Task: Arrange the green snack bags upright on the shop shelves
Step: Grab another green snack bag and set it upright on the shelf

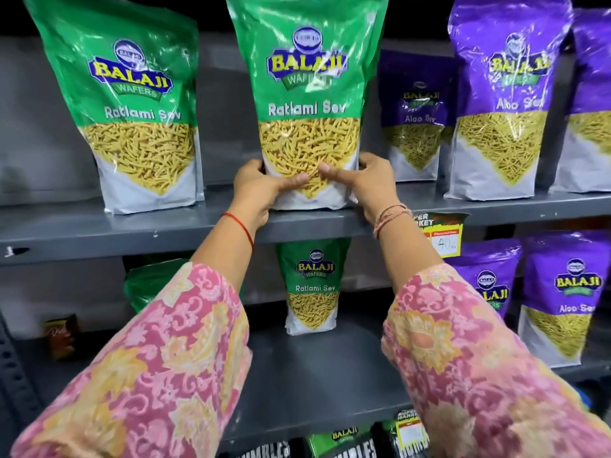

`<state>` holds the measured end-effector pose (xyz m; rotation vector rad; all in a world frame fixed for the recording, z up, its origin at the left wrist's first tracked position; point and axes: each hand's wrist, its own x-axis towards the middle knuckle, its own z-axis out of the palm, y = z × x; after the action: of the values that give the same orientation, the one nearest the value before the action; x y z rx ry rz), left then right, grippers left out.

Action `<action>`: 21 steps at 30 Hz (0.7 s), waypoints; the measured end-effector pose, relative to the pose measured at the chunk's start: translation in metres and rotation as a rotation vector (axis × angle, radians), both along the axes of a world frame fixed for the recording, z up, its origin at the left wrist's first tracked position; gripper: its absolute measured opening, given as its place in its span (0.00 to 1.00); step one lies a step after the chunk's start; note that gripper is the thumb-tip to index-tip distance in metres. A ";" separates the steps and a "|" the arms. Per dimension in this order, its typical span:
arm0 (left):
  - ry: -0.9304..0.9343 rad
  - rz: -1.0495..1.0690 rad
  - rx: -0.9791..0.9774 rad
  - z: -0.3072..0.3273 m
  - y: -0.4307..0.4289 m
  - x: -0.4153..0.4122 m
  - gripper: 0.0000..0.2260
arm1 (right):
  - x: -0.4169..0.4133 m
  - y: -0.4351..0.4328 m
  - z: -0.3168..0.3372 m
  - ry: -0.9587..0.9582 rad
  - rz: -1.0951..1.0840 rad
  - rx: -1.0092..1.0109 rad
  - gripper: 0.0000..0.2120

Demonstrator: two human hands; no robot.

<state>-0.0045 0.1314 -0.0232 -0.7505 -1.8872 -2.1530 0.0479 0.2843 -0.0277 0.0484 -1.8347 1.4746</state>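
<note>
A large green Ratlami Sev bag stands upright on the upper grey shelf. My left hand grips its lower left corner and my right hand its lower right, thumbs pressed on the front. Another green bag stands upright to the left on the same shelf. On the shelf below, a smaller green bag stands upright, and a further green bag sits slumped behind my left sleeve, partly hidden.
Purple Aloo Sev bags fill the right of both shelves, close beside the held bag. A price tag hangs on the upper shelf edge. A small dark box sits lower left. Dark packets line the bottom.
</note>
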 end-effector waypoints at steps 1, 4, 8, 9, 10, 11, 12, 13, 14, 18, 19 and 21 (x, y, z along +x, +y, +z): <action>0.055 0.037 -0.002 0.001 -0.001 0.007 0.22 | 0.007 -0.003 -0.001 0.043 -0.031 0.021 0.26; 0.312 0.167 -0.036 -0.006 -0.010 0.039 0.25 | 0.036 -0.008 -0.009 0.208 -0.057 0.052 0.25; 0.484 0.241 0.033 -0.054 -0.025 0.089 0.26 | 0.090 -0.016 -0.047 0.369 -0.031 0.132 0.26; 0.471 0.235 0.064 -0.074 -0.027 0.098 0.27 | 0.102 -0.017 -0.065 0.367 -0.019 0.141 0.25; 0.438 0.224 0.073 -0.096 -0.029 0.106 0.27 | 0.111 -0.018 -0.084 0.352 -0.012 0.146 0.25; 0.388 0.213 0.055 -0.120 -0.030 0.111 0.28 | 0.118 -0.019 -0.106 0.322 -0.012 0.150 0.26; 0.331 0.209 0.020 -0.144 -0.031 0.115 0.28 | 0.122 -0.019 -0.129 0.282 -0.023 0.155 0.26; 0.272 0.209 -0.026 -0.168 -0.031 0.116 0.27 | 0.124 -0.020 -0.152 0.232 -0.037 0.161 0.27; 0.222 0.213 -0.078 -0.191 -0.031 0.115 0.27 | 0.125 -0.019 -0.175 0.178 -0.042 0.160 0.28; 0.107 0.183 -0.291 -0.259 -0.025 0.091 0.27 | 0.104 -0.009 -0.252 -0.082 -0.066 0.140 0.31; 0.059 0.151 -0.313 -0.268 -0.022 0.083 0.28 | 0.095 -0.007 -0.266 -0.141 -0.066 0.130 0.32; -0.022 0.129 -0.373 -0.283 -0.017 0.062 0.29 | 0.071 -0.002 -0.286 -0.236 -0.068 0.124 0.36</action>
<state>0.0574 0.1145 -0.3062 -0.6447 -2.3128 -1.7623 0.1192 0.2820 -0.3141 -0.1317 -2.0948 1.3654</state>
